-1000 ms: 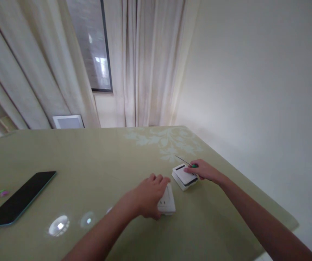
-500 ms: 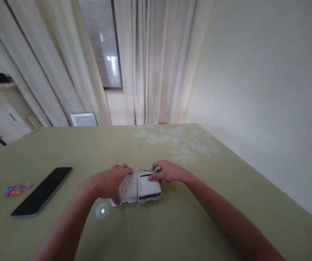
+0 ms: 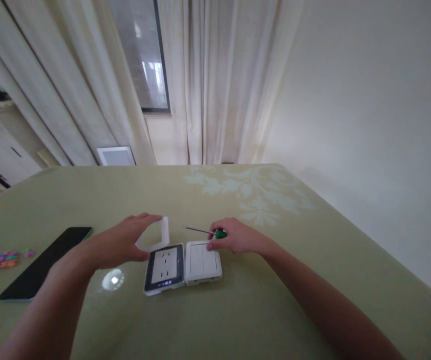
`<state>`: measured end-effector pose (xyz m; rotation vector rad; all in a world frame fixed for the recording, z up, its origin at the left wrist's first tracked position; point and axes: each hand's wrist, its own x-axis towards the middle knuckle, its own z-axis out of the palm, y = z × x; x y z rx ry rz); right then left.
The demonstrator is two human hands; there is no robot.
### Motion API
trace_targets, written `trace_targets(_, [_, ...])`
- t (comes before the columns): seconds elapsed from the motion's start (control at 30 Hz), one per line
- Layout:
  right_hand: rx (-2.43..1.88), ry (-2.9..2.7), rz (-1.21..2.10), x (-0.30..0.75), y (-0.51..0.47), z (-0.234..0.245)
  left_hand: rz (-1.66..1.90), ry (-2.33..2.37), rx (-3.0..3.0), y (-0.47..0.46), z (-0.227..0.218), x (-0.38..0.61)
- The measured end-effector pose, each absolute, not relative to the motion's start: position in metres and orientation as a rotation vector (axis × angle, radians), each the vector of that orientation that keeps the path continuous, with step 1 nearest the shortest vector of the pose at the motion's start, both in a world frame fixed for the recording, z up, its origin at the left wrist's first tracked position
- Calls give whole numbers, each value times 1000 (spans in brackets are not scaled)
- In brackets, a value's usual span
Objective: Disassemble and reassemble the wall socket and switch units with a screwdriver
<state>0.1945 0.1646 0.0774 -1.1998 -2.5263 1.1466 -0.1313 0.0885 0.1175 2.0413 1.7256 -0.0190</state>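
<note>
In my left hand (image 3: 115,243), a thin white square frame cover (image 3: 165,231) is gripped between thumb and fingers, raised at the upper left of a wall socket (image 3: 165,266). The socket lies face up, its white slotted centre ringed by a bare black border. Touching its right side is a white wall switch panel (image 3: 202,262) with long rocker keys. My right hand (image 3: 240,236) holds a screwdriver (image 3: 221,233) by its green handle, the metal shaft pointing left above the panel. The right thumb rests at the switch panel's top right corner.
A dark tablet-like slab (image 3: 50,260) lies on the table at the left, partly behind my left forearm. Beside it sits a pile of small colourful pieces (image 3: 8,259). The green tabletop (image 3: 260,310) ends at a wall on the right and curtains (image 3: 234,90) behind.
My left hand has pulled the white frame off the socket and moved left, baring the black border. The dark gaps at the switch panel's edges no longer show. The right hand still holds the screwdriver.
</note>
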Motion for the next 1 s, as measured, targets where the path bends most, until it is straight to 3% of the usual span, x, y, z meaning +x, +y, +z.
trace_targets(0.27, [-1088, -2650, 914, 192, 146, 88, -116, 1834, 1996, 109, 81, -150])
trace_targets(0.6, [-930, -2982, 575, 181, 121, 85, -37, 1787, 2034, 114, 68, -160])
trace_targets(0.77, [-922, -2962, 595, 182, 122, 86, 138, 1692, 2036, 105, 88, -146])
trace_targets(1.0, [-912, -2733, 771, 197, 140, 98, -62, 1437, 1874, 94, 110, -100])
